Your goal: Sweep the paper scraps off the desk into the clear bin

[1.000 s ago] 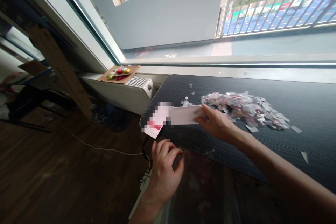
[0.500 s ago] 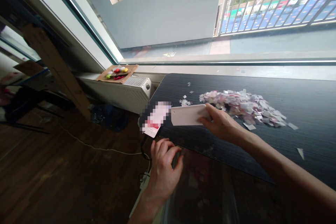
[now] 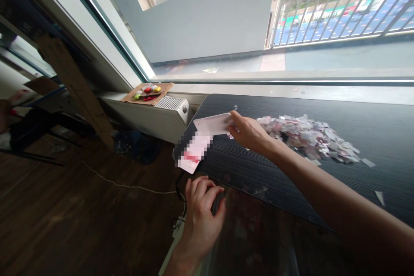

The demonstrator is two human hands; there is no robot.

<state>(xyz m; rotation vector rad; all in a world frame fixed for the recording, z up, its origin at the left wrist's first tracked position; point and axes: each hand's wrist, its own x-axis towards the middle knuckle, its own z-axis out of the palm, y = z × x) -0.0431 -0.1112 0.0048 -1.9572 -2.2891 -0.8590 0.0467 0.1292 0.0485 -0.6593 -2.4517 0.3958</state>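
Observation:
My right hand (image 3: 247, 131) grips one end of a flat white card (image 3: 211, 123) with a small hole near its far corner. The card is held over the left end of a black table (image 3: 246, 161), overlapping the upper end of a pink and white card (image 3: 190, 166) whose face is pixelated. Behind my right wrist, a heap of small cut paper pieces (image 3: 307, 136) spreads across the tabletop. My left hand (image 3: 203, 211) hovers by the table's front edge, fingers loosely curled, thumb apart, nothing visible in it.
Beyond the table's left end stands a white radiator (image 3: 173, 105). A cardboard sheet (image 3: 164, 88) with small colourful items lies by the window. A cable (image 3: 129, 186) crosses the wooden floor near a large clear bottle (image 3: 137, 144). A paper sliver (image 3: 380, 198) rests at right.
My right hand has moved left and away from me with the white card, which now overlaps the pixelated card. My left hand has stayed almost still.

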